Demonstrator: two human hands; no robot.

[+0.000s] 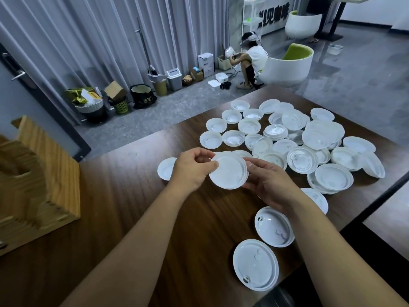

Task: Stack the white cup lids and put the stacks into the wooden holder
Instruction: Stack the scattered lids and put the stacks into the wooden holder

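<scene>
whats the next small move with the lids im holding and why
Probably press the small stack of lids held between your left hand and right hand square, then add a loose lid. The held stack looks thin, and many lids remain scattered on the table.

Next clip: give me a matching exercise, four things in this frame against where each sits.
Things:
1. lid stack
2. wooden holder
3. single lid
4. loose lid pile

Places:
A. far right part of the table
B. between both hands
C. left edge of the table
D. nearest the camera, right of the forearms

Pairs: 1-B, 2-C, 3-D, 4-A
</scene>
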